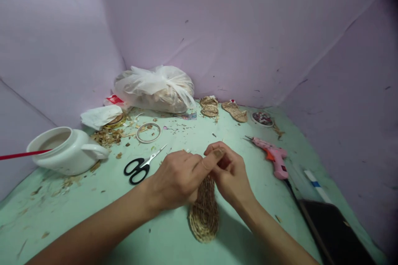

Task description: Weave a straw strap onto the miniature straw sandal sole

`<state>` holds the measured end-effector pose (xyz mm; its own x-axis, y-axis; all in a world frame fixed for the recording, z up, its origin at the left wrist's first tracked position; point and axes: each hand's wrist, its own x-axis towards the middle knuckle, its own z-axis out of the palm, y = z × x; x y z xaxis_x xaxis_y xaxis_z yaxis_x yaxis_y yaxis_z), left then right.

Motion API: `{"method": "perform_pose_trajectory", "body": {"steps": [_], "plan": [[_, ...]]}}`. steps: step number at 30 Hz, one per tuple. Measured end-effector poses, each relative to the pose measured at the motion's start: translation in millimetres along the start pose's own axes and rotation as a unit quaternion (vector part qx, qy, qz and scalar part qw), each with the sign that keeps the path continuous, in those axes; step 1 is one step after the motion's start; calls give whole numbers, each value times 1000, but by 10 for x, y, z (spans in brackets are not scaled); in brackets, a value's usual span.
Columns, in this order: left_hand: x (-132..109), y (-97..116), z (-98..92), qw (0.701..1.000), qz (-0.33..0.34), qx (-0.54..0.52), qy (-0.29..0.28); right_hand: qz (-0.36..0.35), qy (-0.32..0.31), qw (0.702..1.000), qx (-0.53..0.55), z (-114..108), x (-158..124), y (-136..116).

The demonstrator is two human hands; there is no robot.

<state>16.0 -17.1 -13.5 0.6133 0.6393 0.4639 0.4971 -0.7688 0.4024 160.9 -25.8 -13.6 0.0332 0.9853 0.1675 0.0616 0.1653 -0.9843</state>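
Note:
A woven straw shoe sole (203,219) is between my hands, its rounded pale end toward me. My left hand (178,176) reaches across its far end with the fingers closed. My right hand (231,174) pinches at the same far end, its fingertips against those of the left. The fingers cover that end of the sole, so any small piece between them is hidden. Left of my left hand lie black-handled scissors (148,162), blades pointing away. A pink glue gun (273,155) lies to the right of my right hand.
A white ceramic pot (77,153) with a red stick (25,155) stands left. Behind are a tape roll (158,131), straw scraps (107,136), a plastic bag (155,87), straw sandals (234,112) and a dish of dark pieces (263,119). A dark flat object (336,227) lies right.

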Motion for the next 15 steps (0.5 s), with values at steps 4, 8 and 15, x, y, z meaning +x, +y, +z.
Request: {"method": "perform_pose_trajectory", "body": {"steps": [4,8,15], "plan": [[16,52,-44,999,-9,-35,-1,-155,-10,975,-162,-21,-54,54],[48,101,-96,991,-61,-117,-13,-147,-44,971,-183,-13,-67,88],[98,97,-135,972,-148,-184,-7,-5,-68,994,-89,-47,42,146]]}}
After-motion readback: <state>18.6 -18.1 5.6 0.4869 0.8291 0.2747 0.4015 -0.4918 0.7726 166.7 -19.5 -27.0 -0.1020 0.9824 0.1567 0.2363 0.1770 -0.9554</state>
